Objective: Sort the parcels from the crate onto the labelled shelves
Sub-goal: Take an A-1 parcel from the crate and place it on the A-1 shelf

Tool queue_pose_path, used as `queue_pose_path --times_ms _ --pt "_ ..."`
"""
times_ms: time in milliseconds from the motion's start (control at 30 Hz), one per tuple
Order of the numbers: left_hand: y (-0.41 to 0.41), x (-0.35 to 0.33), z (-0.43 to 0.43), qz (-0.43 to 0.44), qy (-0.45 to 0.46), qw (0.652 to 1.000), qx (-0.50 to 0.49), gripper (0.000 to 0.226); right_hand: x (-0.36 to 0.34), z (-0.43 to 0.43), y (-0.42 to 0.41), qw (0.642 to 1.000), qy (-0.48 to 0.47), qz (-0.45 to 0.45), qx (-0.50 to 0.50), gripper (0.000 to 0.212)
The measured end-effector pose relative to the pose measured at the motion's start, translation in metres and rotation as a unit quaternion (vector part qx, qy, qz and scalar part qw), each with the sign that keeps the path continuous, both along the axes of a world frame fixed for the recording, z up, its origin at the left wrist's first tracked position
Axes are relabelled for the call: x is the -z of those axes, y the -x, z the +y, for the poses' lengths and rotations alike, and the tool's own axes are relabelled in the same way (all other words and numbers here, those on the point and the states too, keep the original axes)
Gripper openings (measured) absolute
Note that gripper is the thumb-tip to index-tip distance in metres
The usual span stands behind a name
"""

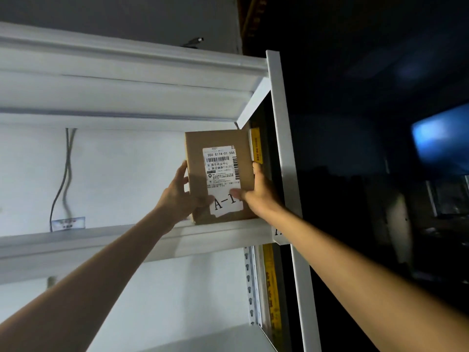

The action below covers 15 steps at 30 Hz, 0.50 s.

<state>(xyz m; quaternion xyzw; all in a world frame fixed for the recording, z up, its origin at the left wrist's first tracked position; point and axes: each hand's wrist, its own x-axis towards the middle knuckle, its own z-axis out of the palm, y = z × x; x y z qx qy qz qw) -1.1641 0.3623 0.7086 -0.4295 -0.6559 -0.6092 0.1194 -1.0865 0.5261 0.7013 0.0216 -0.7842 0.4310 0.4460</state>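
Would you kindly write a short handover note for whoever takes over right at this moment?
Left hand: grips the left edge of the parcel, thumb on its front.
Right hand: grips the right edge, thumb across the label.
The parcel, marked A-1, stands upright at the right end of the upper shelf, beside the white upright.
Done: parcel brought to the shelf.
Left: release it, check the shelf tag, partly hidden by the right arm. Crate not in view.
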Motion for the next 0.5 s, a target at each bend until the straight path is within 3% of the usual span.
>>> queue_pose_path --times_ms 100,267,500 --pt "0.009 0.005 0.012 0.041 0.03 0.997 -0.05 0.109 0.003 0.008 0.007 0.999 -0.03 -0.021 0.027 0.094" --pt "0.018 0.004 0.014 0.029 0.02 0.997 -0.063 0.107 0.003 0.009 0.007 0.996 -0.064 -0.026 0.065 0.099" --pt "0.005 0.001 0.015 0.04 0.027 0.996 -0.071 0.109 -0.006 0.013 0.008 0.994 -0.038 -0.049 0.093 0.102"
